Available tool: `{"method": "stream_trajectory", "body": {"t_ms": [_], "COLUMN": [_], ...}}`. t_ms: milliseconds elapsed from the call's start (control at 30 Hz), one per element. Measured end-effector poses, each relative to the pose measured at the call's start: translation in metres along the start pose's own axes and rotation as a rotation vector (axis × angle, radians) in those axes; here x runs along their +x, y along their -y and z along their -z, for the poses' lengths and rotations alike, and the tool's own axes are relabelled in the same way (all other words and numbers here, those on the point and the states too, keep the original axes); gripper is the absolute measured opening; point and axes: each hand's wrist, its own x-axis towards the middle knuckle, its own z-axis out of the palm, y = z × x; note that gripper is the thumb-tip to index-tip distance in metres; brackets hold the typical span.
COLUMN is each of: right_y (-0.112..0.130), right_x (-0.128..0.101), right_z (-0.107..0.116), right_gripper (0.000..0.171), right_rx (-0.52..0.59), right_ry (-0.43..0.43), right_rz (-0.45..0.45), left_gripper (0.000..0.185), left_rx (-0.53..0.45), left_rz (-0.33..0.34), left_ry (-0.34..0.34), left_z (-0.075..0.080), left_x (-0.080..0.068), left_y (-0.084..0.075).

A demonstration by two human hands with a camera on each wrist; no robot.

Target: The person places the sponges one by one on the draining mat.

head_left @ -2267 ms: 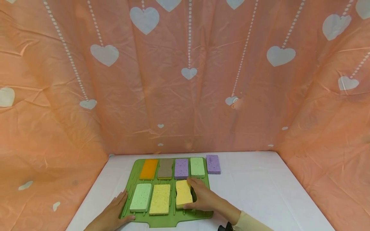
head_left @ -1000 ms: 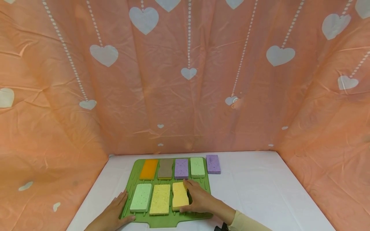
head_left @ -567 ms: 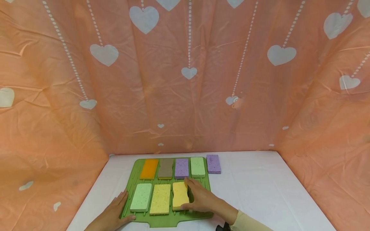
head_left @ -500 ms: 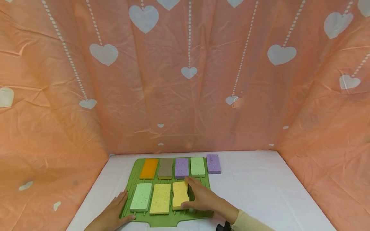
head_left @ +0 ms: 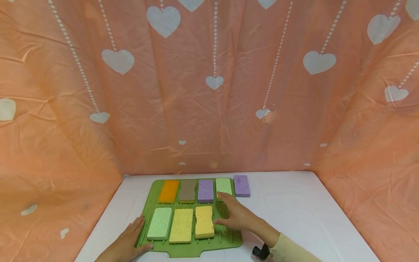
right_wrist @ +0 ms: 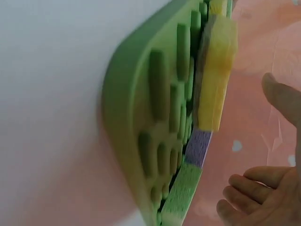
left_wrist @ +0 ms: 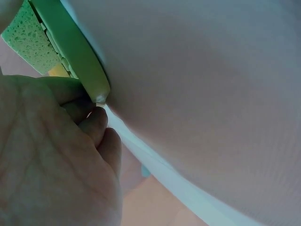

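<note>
Sponge, yellow-orange (head_left: 204, 222), lies flat in the near row of the green tray (head_left: 229, 240), third from left, free of any grip. Right hand (head_left: 236, 215) has let go and lifted, fingers loosely spread, forefinger reaching toward the far light green sponge (head_left: 223, 186). Placement looks finished. Left hand (head_left: 126, 243) rests flat against the tray's near left edge, fingers straight. Purple sponge (head_left: 241, 186) sits off the tray, far right, on the white table (head_left: 294, 211).

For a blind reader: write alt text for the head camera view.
A right hand hovers open above a green mat beside a yellow sponge, while the left hand rests on the mat's left edge. Seven sponges lie on the mat; a purple sponge lies off it.
</note>
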Motion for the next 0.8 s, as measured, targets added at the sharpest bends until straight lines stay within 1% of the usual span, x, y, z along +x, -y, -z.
{"method": "stream_trajectory", "body": {"t_ms": [133,167,267,400,567,800], "right_y": [-0.010,-0.012,-0.019,-0.029,-0.037,-0.050], "right_x": [-0.002,-0.002,-0.004,-0.004,-0.004,-0.002], "right_z": [0.011,0.014,0.021,0.028,0.036,0.045], "right_gripper": [0.106,0.106,0.106,0.106,0.106,0.107], "right_rx": [0.006,0.005,0.001,-0.020,-0.029,-0.009], "right_ry": [-0.013,-0.015,-0.025,-0.042,-0.057,-0.069], "right_rz": [0.004,0.002,0.003,0.011,0.020,-0.021], "left_gripper": [0.109,0.108,0.107,0.108,0.108,0.108], "left_rx": [-0.014,-0.005,-0.001,0.020,0.037,0.044], "left_rz": [-0.004,-0.018,-0.017,0.004,0.020,0.012], "left_ry": [-0.014,-0.014,0.006,0.037,0.052,0.049], "left_z": [-0.002,-0.002,0.002,0.007,0.010,0.008], "left_x": [0.000,0.000,0.000,0.000,0.000,-0.001], "left_y": [0.004,0.003,-0.001,-0.007,-0.012,-0.011]}}
